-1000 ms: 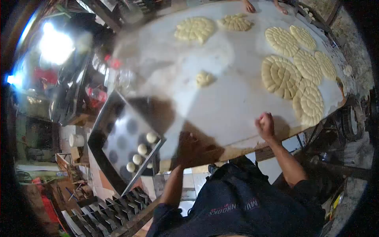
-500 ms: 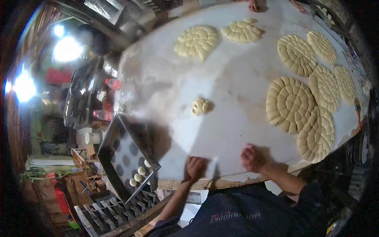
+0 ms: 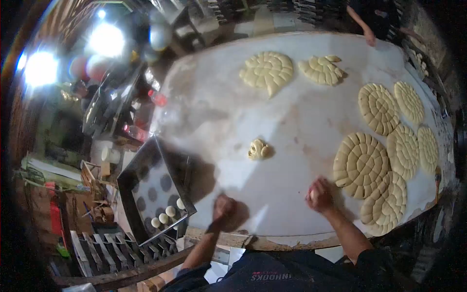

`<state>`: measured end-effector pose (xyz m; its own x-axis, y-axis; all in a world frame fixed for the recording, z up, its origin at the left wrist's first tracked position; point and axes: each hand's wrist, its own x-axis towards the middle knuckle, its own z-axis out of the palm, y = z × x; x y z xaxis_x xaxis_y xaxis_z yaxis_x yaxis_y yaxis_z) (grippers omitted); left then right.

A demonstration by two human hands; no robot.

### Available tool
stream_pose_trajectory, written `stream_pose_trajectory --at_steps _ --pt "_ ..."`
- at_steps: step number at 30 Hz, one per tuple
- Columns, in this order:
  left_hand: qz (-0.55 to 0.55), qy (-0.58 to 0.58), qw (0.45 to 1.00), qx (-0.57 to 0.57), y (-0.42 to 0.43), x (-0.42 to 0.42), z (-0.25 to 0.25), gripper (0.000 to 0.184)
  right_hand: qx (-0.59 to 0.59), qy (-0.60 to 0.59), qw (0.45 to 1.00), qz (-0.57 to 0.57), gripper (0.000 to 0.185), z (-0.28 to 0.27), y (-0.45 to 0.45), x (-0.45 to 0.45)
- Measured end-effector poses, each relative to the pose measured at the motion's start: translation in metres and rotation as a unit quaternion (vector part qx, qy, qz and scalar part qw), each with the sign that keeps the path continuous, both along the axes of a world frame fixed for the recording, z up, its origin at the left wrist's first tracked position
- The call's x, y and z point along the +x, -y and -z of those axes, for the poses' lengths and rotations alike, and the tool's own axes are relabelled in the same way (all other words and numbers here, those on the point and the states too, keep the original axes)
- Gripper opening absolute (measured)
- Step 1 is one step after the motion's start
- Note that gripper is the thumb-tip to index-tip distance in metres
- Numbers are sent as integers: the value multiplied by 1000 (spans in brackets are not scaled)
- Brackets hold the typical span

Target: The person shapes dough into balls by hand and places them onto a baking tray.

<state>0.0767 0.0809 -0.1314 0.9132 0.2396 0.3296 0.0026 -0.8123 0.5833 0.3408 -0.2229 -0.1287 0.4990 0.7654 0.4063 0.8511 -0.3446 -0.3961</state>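
Observation:
My right hand [image 3: 321,195] is curled at the near part of the table, with a bit of pale dough [image 3: 313,193] showing between its fingers. To its left, my left hand [image 3: 225,211] is closed just above the tabletop; blur and the angle hide what it holds, if anything. A small lump of dough pieces [image 3: 259,149] lies mid-table, beyond both hands. Left of my left hand, a dark-rimmed tray [image 3: 127,187] holds several round dough balls [image 3: 170,211] along its near side.
Several flat dough spirals cut into pieces, including a large one [image 3: 361,165], cover the right side of the table [image 3: 219,121]. Two partly used spirals [image 3: 267,71] lie farther back. Another person's hand [image 3: 370,38] rests at the far edge. Plastic bottles [image 3: 135,132] stand left; a brush [image 3: 438,177] lies right.
The camera view has tilted up, showing more of the far side. My left hand has moved left toward the tray, and my right hand slightly forward. Pale dough now shows in my right hand.

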Motion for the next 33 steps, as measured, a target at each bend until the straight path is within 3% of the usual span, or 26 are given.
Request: stream_pose_trajectory --at_steps 1,4,5,6,7,8,10,11,12,13,15,16,17,18,19,20,21,22,23,24,25,26,27,28,31,33 --pt "-126 -5 989 -79 -23 -7 21 10 -22 29 998 53 12 -19 -10 16" --pt "-188 -53 977 87 -58 31 21 23 16 42 988 146 14 -9 -62 29" --pt "-196 13 977 88 -39 60 -15 25 18 41 990 132 14 -2 -78 20" --pt "-211 7 977 36 -36 72 -7 22 68 -27 983 171 12 4 -90 10" --pt "-193 -100 976 27 -26 77 1 20 110 -93 968 206 11 7 -99 0" --pt "-168 -207 963 26 -15 83 5 18 76 -58 977 189 10 10 -98 -12" --pt "-106 -114 986 -62 18 56 -13 22 -6 -61 993 101 10 -40 -79 -50" --pt "-94 31 994 -36 33 33 5 27 -77 -61 994 42 10 -58 -75 -67" --pt "-120 33 991 -48 44 16 49 27 -79 -68 994 45 7 -52 -65 -72" --pt "-115 10 990 -82 48 -9 52 29 -83 -74 993 50 5 -41 -50 -62" --pt "-73 -116 970 -199 33 -68 4 33 -117 -184 973 76 8 -15 -21 -21" --pt "-56 -145 959 -237 22 -94 -29 35 -129 -178 973 69 8 -29 -25 -24" --pt "-43 -149 953 -261 9 -119 -69 37 -196 -307 918 154 12 -54 -32 -25" --pt "-2 -28 969 -247 -3 -145 -106 40 -254 -423 837 236 17 -74 -49 -30" --pt "-38 -4 979 -198 -19 -170 -117 40 -257 -418 841 231 17 -84 -70 -45" --pt "-74 -28 988 -133 -42 -203 -175 44 -203 -389 888 135 20 -92 -92 -74" --pt "-150 -14 987 -53 -62 -235 -189 49 -145 -357 922 38 24 -104 -116 -108" --pt "-228 -88 969 28 -84 -262 -205 50 -90 -388 916 -55 26 -133 -159 -159" --pt "-280 -122 949 76 -108 -288 -198 48 -100 -410 898 -125 27 -145 -197 -197" --pt "-281 -193 936 92 -133 -312 -199 38 -79 -278 926 -244 29 -174 -238 -243" --pt "-282 -263 917 106 -152 -329 -198 30 -17 -305 907 -291 30 -198 -271 -295" --pt "-286 -258 916 110 -170 -346 -181 30 38 -196 886 -419 32 -213 -325 -353" --pt "-285 -346 891 70 -187 -355 -152 22 85 -188 858 -471 31 -200 -356 -380" --pt "-281 -429 858 30 -196 -360 -139 20 58 -252 833 -489 31 -188 -379 -406" --pt "-257 -390 879 98 -194 -361 -149 28 -11 -187 837 -514 28 -144 -424 -437" --pt "-253 -458 850 64 -191 -359 -169 24 -48 -76 861 -501 27 -137 -420 -434"
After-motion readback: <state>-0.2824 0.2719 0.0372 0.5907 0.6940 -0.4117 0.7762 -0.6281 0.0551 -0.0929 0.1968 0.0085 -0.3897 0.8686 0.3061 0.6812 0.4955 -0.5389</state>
